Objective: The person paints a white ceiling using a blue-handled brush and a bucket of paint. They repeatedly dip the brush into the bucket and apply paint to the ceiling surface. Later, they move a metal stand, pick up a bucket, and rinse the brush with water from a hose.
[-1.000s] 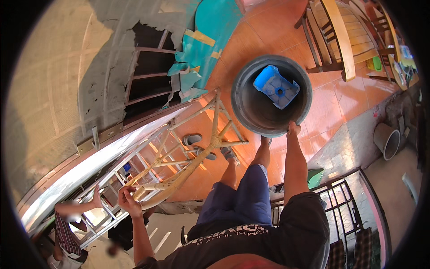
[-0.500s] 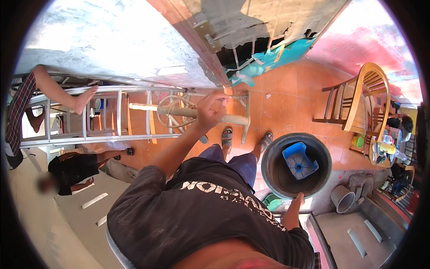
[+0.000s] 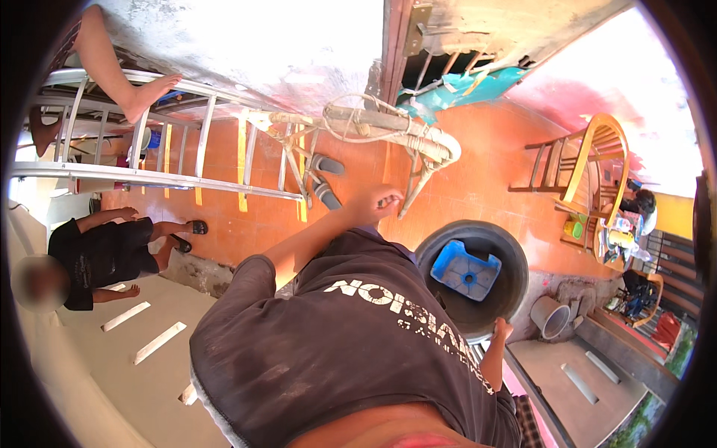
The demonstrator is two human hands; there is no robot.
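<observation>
My left hand hovers in front of my body, its fingers curled in. Whatever is inside them, if anything, is hidden. Just beyond it stands a rattan stool with worn, bound rails, apart from the hand. My right hand grips the near rim of a large black tub at my right side; its fingertips are partly out of sight. Inside the tub lies a blue plastic piece, box-like, with a round hole and a notched edge.
An aluminium ladder leans at the left, with another person's bare foot on it. A second person stands below it. Slippers lie by the stool. To the right are a wooden chair and a grey bucket.
My view has shifted and my body has turned. My left hand has come down from over the stool to nearer my body. My right hand stays at the tub's rim.
</observation>
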